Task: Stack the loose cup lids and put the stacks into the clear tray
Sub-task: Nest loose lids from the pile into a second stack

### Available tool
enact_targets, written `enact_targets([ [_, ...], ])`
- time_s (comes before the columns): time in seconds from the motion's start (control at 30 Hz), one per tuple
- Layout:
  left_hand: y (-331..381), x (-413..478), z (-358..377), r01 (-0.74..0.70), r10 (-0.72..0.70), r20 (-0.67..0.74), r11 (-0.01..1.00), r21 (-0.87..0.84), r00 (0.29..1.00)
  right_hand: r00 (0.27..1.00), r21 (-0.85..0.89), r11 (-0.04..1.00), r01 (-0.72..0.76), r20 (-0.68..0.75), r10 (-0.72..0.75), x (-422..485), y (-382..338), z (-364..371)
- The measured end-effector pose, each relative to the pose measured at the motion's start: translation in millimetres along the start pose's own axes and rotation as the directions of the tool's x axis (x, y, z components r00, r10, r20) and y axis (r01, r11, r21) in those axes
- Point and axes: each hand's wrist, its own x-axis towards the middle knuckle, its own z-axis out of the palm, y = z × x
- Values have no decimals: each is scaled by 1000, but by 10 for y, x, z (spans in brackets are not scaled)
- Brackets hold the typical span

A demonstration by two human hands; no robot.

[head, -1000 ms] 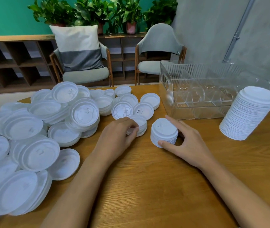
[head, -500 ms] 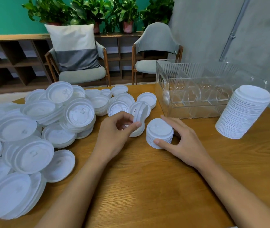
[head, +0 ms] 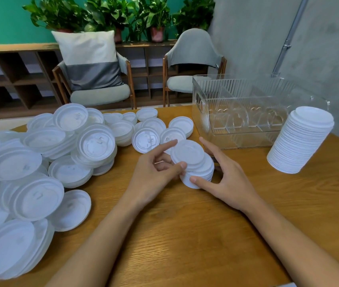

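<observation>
Moved: lid (head: 187,152) onto small stack (head: 204,175), pinched in left hand (head: 152,176) grip; right hand (head: 230,180) grip still clasping small stack

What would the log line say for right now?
step: stacking | left hand: pinches top lid | right hand: holds small stack | clear tray: no lids inside

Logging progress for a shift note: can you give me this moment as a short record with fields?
left hand: pinches the top lid
right hand: holds the small stack on the table
top lid: askew on the small stack
tall stack: stands on the table beside the clear tray
clear tray: no lids visible inside
loose lids: heaped on the left
</observation>
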Motion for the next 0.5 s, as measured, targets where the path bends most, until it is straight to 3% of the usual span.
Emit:
enact_targets([
  [0.2, -56, -55, 34, -127, 157, -35, 895, 428, 987, 999, -42, 998, 49, 16, -48, -14, 36, 2],
  [0.33, -37, -60, -2, -238, 278, -5, 831, 503, 961, 997, -42, 997, 63, 43, -61, -25, 11, 3],
  [0.5, -18, -64, -19, -298, 257, 150, 828, 475, 955, 994, -8, 996, 83, 67, -83, -42, -11, 10],
])
